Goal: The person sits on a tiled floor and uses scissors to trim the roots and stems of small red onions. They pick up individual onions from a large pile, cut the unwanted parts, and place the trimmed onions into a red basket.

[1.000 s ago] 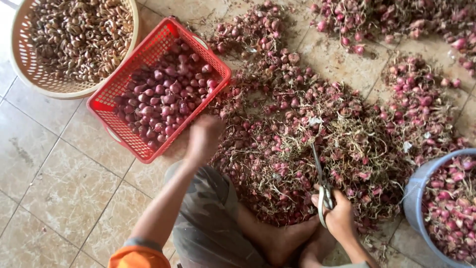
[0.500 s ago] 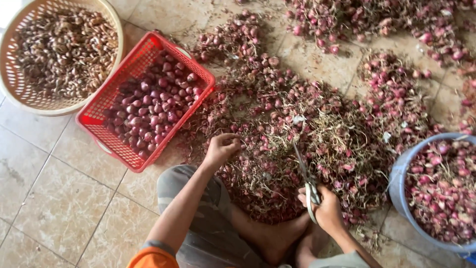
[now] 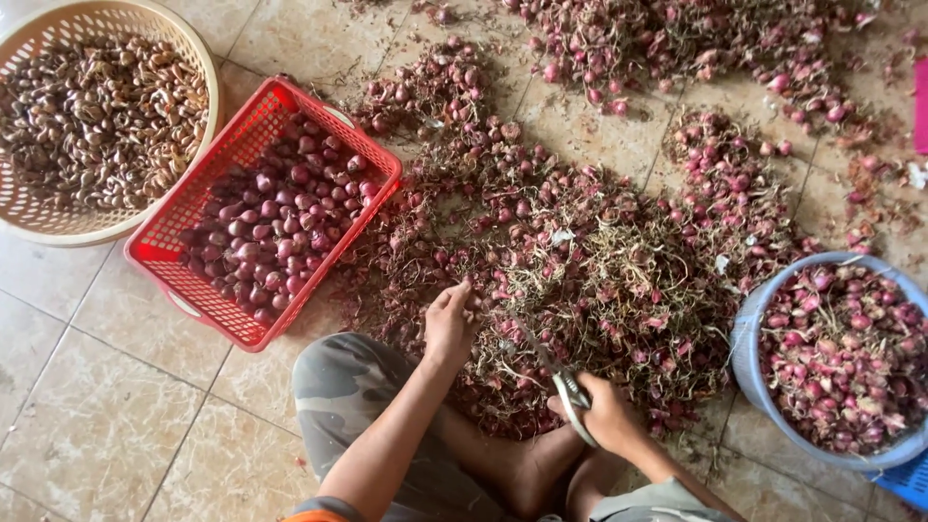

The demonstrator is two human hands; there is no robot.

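Note:
I sit on a tiled floor before a big heap of red shallots with roots and dry stalks point(image 3: 580, 261). My left hand point(image 3: 450, 324) reaches into the near edge of the heap, fingers curled onto shallots there. My right hand point(image 3: 607, 416) grips a pair of scissors point(image 3: 561, 382), blades pointing up-left over the heap. A red plastic basket point(image 3: 164, 253) holding trimmed shallots lies to the left of my left hand.
A round beige basket point(image 3: 205, 60) of brownish bulbs sits at top left. A blue round basket point(image 3: 752, 362) of shallots stands at the right, a blue crate corner point(image 3: 904, 483) beside it. My knee point(image 3: 338, 372) and bare foot point(image 3: 527, 474) are below the heap.
My left hand came back from beside the red basket and dropped down into the heap's near edge. The right hand with the scissors stayed near my foot.

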